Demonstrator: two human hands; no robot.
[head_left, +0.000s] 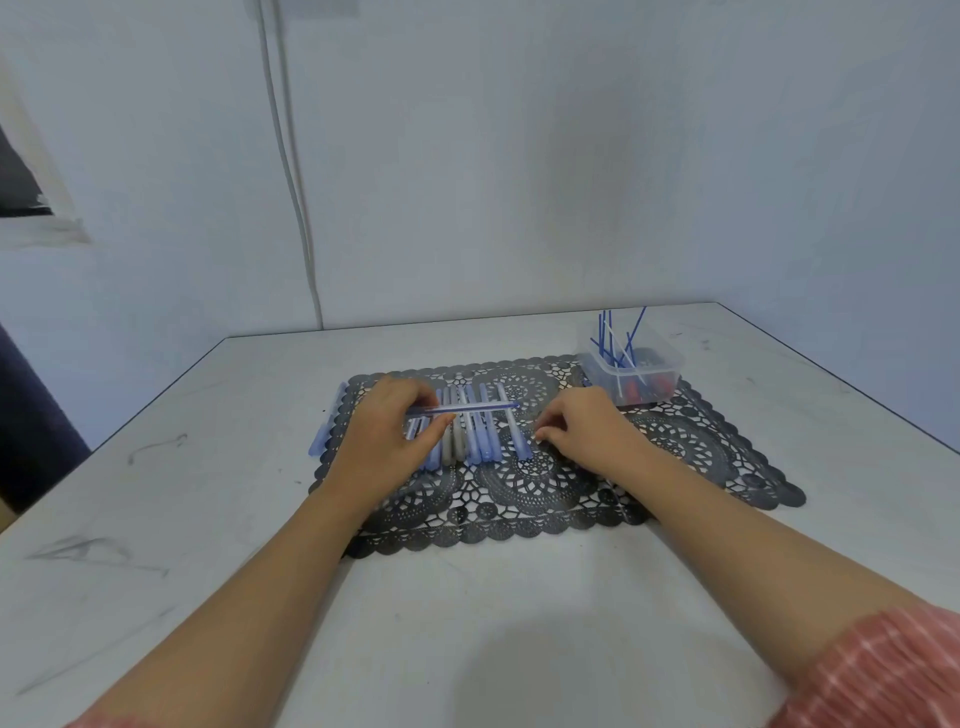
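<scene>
Head view: left hand (384, 431) pinches a clear pen (472, 408) in its fingers (434, 432), tip near the right hand (584, 423), whose fingers are curled; their hold is unclear.

Pens (475, 441) partly behind left hand (384, 431) (count unclear)

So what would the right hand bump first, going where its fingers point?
Probably the rightmost blue pen of the row, just left of the right hand; height is hard to judge.
</scene>
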